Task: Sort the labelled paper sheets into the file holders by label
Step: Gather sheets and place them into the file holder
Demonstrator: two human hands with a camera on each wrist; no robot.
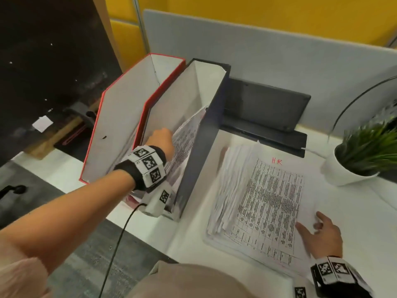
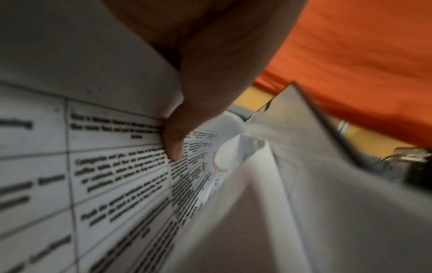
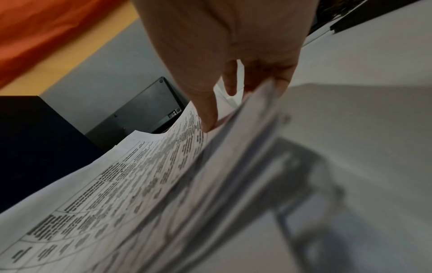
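Two file holders stand at the table's left: a red-edged one (image 1: 120,117) and, to its right, a dark blue one (image 1: 202,134). My left hand (image 1: 162,139) reaches into the dark blue holder and pinches a printed sheet (image 1: 186,134) that leans against its right wall. In the left wrist view the thumb (image 2: 173,142) presses on that sheet (image 2: 105,166). A paper stack (image 1: 264,201) lies right of the holders, its top sheet marked "HR" (image 1: 277,161) in red. My right hand (image 1: 318,229) pinches the stack's near right corner, with the thumb (image 3: 208,114) on top of the raised sheet edge (image 3: 163,175).
A closed dark laptop (image 1: 264,106) lies behind the stack against a grey partition (image 1: 279,52). A potted plant (image 1: 361,155) stands at the right. The white table (image 1: 365,211) ends just left of the red-edged holder, with floor below.
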